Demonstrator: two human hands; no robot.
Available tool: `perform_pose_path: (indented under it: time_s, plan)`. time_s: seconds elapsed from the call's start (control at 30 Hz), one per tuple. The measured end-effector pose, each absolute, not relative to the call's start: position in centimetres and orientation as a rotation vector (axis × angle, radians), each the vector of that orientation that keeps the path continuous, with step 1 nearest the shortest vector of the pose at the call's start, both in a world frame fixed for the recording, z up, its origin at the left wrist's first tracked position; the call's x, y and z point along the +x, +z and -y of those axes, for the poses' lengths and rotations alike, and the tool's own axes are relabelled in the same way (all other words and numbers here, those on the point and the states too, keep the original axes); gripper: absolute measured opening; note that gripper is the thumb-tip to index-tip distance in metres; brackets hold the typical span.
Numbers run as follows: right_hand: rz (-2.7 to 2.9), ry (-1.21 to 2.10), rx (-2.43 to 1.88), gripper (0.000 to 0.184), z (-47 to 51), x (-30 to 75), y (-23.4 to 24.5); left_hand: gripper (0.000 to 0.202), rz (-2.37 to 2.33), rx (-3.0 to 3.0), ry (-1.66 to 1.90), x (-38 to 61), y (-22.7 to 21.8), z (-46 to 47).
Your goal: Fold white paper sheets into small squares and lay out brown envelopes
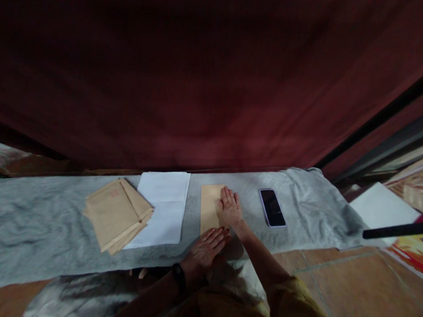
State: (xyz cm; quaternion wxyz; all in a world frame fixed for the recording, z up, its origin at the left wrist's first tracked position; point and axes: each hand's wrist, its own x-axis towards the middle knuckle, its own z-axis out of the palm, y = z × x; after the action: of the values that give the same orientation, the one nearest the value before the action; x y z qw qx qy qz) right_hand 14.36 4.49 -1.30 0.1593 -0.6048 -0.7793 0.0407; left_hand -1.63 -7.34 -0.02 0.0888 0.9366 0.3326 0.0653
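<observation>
A tan paper envelope (210,204) lies lengthwise on a grey cloth in front of me. Flat on its right edge rests my right hand (230,207), fingers stretched out and pointing away. My left hand (207,247), with a dark band on the wrist, lies across the near end of the envelope, its fingers extended to the right. Neither hand grips anything. To the left is a stack of white paper sheets (164,208), partly covered by a loose pile of brown envelopes (115,214).
A phone (272,208) with a dark screen lies right of my hands on the grey cloth (29,223). Behind stands a dark red fabric wall (209,81). Floor tiles (355,284) show at lower right, near a white sheet (382,206) and a colourful package (417,252).
</observation>
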Motion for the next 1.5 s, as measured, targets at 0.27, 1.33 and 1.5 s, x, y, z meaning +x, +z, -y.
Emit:
perform_pose_path:
  time_s: [0.27,1.33,1.5]
  plan:
    - [2.455,0.153,-1.401,0.056,4.1,18.1,-1.4,0.052,-1.055,2.77,0.261,-1.5,0.5,7.9]
    - [2.509,0.247,-1.339,0.056,10.5,20.8,0.4,0.059,-1.618,2.517,0.3,3.5,-0.9,-4.5]
    - [2.488,0.235,-1.352,0.055,10.5,20.7,0.3,0.059,-1.594,2.544,0.285,3.2,-0.8,-4.4]
